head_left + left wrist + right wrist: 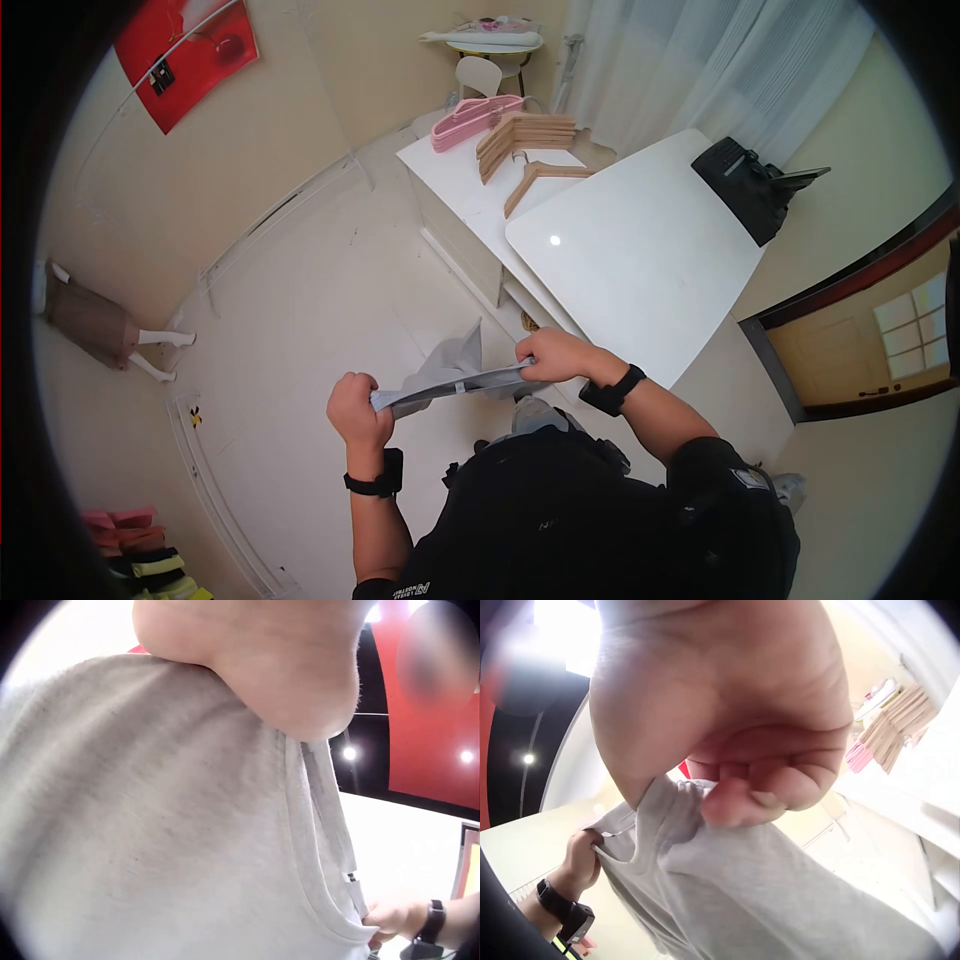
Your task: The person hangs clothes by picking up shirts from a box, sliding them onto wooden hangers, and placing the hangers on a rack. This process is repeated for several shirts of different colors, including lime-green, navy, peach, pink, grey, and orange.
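Note:
A light grey garment (450, 365) hangs in front of the person's body, its banded edge stretched between both hands. My left hand (360, 410) grips one end of that edge with fingers curled over the cloth. At the other end, my right hand (560, 355) pinches the fabric. A small pale label (460, 387) shows midway along the band. In the left wrist view, the garment's cloth (150, 810) fills much of the picture below the left hand (262, 667). Gathered folds bunch under the fingers of the right hand (727, 697) in the right wrist view.
Ahead stands a white table (630, 240) with a black bag (740, 185). Pink hangers (470, 120), stacked wooden hangers (525, 135) and one separate wooden hanger (545, 172) lie behind it. Folded clothes (150, 560) are at lower left, a skirted mannequin (90, 315) at left.

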`<state>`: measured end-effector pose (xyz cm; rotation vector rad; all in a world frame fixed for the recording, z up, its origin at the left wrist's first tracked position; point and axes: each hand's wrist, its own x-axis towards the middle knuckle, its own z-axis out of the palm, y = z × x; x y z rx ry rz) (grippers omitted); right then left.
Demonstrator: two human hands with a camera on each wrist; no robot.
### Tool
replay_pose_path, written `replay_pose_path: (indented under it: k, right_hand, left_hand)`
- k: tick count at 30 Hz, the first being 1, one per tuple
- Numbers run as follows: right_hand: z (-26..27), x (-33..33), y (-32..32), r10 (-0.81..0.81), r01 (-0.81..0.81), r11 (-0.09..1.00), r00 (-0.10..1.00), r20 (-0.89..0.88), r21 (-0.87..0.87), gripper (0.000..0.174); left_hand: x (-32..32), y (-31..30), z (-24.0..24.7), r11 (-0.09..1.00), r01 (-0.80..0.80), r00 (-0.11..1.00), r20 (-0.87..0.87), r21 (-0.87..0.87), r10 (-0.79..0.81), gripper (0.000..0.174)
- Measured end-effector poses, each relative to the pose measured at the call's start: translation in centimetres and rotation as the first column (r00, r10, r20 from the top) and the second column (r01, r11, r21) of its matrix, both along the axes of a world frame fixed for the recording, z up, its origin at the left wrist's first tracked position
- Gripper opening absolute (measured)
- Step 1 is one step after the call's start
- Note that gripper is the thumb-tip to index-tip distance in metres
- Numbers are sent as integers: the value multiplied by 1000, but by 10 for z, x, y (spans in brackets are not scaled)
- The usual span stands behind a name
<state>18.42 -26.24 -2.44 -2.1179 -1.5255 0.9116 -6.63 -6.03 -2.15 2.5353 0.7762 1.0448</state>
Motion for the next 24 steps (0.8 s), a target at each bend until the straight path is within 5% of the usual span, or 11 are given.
replay_pose_path:
  k: [8, 10, 12, 14, 15, 20, 24]
  right_hand:
    - [-51, 113, 116, 141, -90, 985, 911, -388, 146, 25]
    - [-47, 147, 145, 36, -64, 998, 634, -772, -6, 26]
    - [-86, 203, 182, -140, 179, 982, 497, -857, -57, 28]
    - [-144, 270, 217, -440, 505, 860, 667, -601, -70, 36]
    - [-183, 308, 227, -578, 609, 793, 761, -294, 19, 43]
    - [-202, 415, 229, -801, 818, 574, 572, 177, -49, 45]
    - [-224, 461, 234, -783, 810, 586, 573, 242, -20, 46]
  left_hand:
    - [85, 65, 21, 1000, -5, 1000, -25, 7, 5, 8]
    - [104, 78, 32, 999, -5, 1000, -19, -54, 4, 8]
    - [121, 93, 37, 995, 14, 999, 44, -98, -10, 9]
    - [134, 105, 39, 994, -42, 999, 9, -103, 43, 10]
    - [136, 107, 39, 989, -98, 995, -19, -111, 97, 11]
    - [136, 113, 30, 959, -252, 962, -142, -127, 234, 12]
    - [134, 119, 28, 923, -364, 922, -193, -126, 337, 12]
